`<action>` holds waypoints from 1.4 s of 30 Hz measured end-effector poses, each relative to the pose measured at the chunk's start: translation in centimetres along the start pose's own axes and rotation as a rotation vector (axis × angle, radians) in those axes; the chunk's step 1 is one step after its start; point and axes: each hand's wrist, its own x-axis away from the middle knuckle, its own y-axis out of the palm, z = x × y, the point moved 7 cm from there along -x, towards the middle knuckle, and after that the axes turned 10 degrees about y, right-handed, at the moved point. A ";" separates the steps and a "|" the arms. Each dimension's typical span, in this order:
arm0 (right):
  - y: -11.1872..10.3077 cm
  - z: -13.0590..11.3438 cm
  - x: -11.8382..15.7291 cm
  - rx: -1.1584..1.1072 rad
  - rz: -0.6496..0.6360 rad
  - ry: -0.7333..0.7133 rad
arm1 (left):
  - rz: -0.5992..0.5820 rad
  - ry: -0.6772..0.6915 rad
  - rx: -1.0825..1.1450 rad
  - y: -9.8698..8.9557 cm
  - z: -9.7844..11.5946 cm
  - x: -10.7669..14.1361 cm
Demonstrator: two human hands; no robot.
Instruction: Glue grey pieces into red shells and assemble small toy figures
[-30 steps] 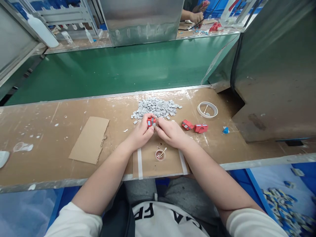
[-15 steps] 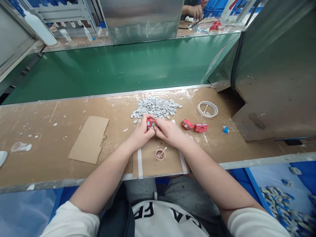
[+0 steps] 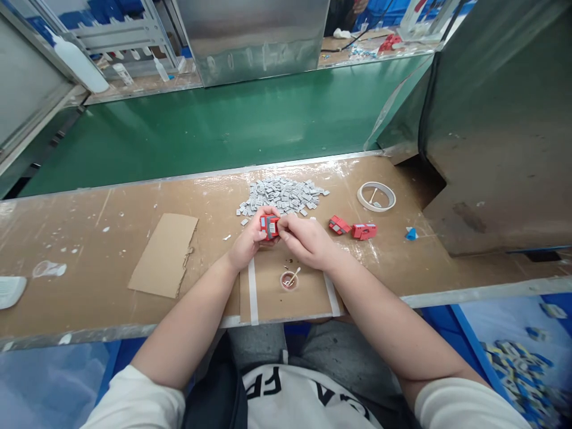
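Between the fingers of my left hand (image 3: 248, 241) is a red toy car (image 3: 269, 227) with grey and white parts. My right hand (image 3: 308, 239) is closed in a pinch at the car's right side; whatever its fingertips hold is hidden. Just beyond both hands lies a pile of small grey pieces (image 3: 283, 194). Nearer to me, a small cup (image 3: 288, 281) holds reddish-brown contents and a thin stick. Two more red toy cars, one (image 3: 339, 225) beside the other (image 3: 364, 232), rest to the right of my right hand.
A tape ring (image 3: 376, 197) and a blue scrap (image 3: 411, 234) lie on the right. Torn cardboard (image 3: 164, 255) is on the left. Behind the table (image 3: 89, 250) runs a green belt (image 3: 232, 125). A large metal panel (image 3: 500, 131) rises at right. A tray of parts (image 3: 522, 369) stands lower right.
The red car has turned and moved slightly left in my left hand, and more of it shows. My right fingertips remain at its side. The co-worker's hand at the top has drawn back.
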 end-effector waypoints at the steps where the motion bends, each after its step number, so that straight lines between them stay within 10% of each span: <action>1: 0.0 0.0 0.0 0.000 0.000 0.004 | 0.001 -0.001 0.005 0.0 0.0 0.0; 33: -0.9 -2.4 0.6 -0.020 0.137 -0.258 | 0.019 0.096 0.160 0.2 -1.0 -0.3; 42: -2.2 -0.6 0.6 -0.317 0.197 -0.124 | -0.052 0.082 0.393 1.3 0.0 -0.6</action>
